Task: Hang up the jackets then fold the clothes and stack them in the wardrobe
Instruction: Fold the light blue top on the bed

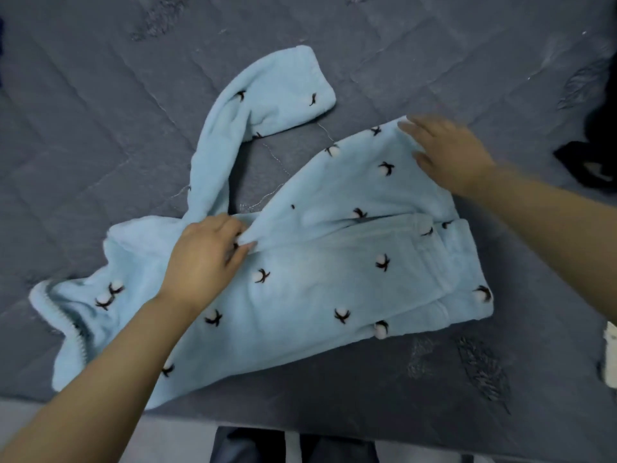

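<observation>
A light blue fleece jacket (pixel 300 282) with small white-and-black cotton-flower motifs lies spread on the grey quilted bed cover (pixel 100 128). One sleeve (pixel 267 95) stretches away toward the far side; a white zipper edge shows at the near left. My left hand (pixel 203 259) pinches a fold of the fleece near the sleeve's base. My right hand (pixel 450 152) lies flat with spread fingers on the folded-over part at the jacket's far right corner.
A black garment (pixel 587 162) lies at the right edge of the bed. Something white (pixel 611 349) peeks in at the lower right edge. The bed's near edge runs along the bottom, with my legs below it.
</observation>
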Action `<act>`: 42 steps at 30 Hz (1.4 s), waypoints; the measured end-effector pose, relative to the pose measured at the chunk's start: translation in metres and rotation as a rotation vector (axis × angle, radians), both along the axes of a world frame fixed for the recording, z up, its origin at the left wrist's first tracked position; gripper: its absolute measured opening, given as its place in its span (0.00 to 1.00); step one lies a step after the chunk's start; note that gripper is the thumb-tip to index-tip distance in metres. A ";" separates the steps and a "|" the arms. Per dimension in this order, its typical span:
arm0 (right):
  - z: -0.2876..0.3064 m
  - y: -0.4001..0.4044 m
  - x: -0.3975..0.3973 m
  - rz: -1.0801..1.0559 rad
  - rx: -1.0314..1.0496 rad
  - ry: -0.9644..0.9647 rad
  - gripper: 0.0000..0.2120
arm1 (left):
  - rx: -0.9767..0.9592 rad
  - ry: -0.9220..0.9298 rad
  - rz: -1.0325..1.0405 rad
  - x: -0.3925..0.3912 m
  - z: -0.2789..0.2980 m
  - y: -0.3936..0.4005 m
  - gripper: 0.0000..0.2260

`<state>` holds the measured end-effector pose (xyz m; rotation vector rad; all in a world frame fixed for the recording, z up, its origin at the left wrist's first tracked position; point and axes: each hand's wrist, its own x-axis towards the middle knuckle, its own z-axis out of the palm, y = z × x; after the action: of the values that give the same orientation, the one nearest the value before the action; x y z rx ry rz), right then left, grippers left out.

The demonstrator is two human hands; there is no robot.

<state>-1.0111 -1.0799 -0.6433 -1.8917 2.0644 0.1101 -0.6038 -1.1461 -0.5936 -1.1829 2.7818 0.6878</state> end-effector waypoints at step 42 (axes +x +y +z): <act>-0.021 0.053 -0.012 -0.211 0.307 -0.177 0.24 | 0.413 -0.129 0.177 -0.058 -0.069 0.008 0.10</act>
<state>-1.0234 -1.0269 -0.6638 -1.4435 1.9826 0.1889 -0.6618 -1.1379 -0.6628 -1.3313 2.2948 1.0908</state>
